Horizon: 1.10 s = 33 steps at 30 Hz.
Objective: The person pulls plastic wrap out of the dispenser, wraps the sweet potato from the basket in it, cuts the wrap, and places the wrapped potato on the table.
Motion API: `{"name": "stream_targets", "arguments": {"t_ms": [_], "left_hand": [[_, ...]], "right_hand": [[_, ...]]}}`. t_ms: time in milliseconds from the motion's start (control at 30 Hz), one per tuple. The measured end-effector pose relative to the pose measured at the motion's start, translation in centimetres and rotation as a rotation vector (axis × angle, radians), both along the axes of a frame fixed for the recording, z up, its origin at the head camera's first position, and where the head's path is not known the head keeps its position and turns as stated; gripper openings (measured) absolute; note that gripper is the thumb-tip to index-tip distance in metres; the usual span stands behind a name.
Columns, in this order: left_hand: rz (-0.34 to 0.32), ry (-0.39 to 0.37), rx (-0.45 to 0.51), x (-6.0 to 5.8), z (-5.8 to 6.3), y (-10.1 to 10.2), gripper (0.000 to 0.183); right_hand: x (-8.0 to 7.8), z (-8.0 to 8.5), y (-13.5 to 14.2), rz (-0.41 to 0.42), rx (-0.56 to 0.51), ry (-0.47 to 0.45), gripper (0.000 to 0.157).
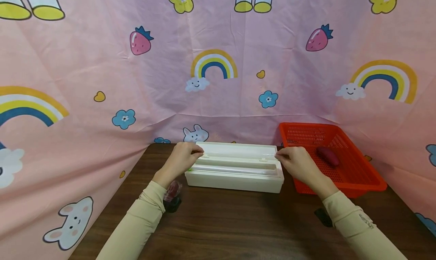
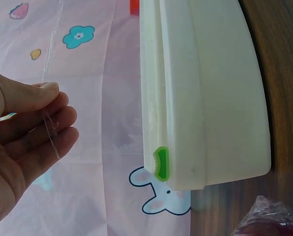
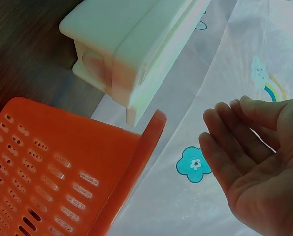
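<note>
A white cling film dispenser (image 1: 235, 182) stands on the table with its lid raised and a film roll (image 1: 235, 170) inside. My left hand (image 1: 182, 159) is at the box's left end, pinching the edge of a clear film sheet (image 2: 51, 44) between thumb and forefinger. Over at the right end, my right hand (image 1: 301, 165) pinches the film's other corner, thumb against fingertip; the film is barely visible there. The sheet spans between both hands above the open box. A green slide cutter (image 2: 162, 163) sits at the box's left end.
To the right stands a red perforated basket (image 1: 366, 187) with a purple-red sweet potato (image 1: 327, 156) in it. Beside my left wrist lies a dark red item wrapped in clear film (image 1: 173, 191). A patterned pink cloth (image 1: 218, 101) hangs behind the brown table (image 1: 238, 226).
</note>
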<state>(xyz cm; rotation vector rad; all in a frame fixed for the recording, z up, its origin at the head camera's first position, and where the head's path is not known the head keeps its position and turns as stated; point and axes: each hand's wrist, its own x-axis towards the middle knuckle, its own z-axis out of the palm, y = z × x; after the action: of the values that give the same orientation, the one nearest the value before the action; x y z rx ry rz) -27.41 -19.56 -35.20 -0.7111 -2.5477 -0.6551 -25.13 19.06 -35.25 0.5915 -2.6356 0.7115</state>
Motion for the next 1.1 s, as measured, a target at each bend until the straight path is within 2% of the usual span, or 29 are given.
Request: {"name": "stream_targets", "arguments": {"t_ms": [467,1100], "left_hand": [[0.005,0.009,0.022,0.6,0.7,0.1,0.010],[0.010,0.023,0.041,0.5,1.6,0.2,0.012]], "right_hand": [[0.4,0.3,0.1,-0.023,-0.028,0.051,0.014],[0.4,1.2,0.3,-0.017,-0.048,0.086,0.014]]}}
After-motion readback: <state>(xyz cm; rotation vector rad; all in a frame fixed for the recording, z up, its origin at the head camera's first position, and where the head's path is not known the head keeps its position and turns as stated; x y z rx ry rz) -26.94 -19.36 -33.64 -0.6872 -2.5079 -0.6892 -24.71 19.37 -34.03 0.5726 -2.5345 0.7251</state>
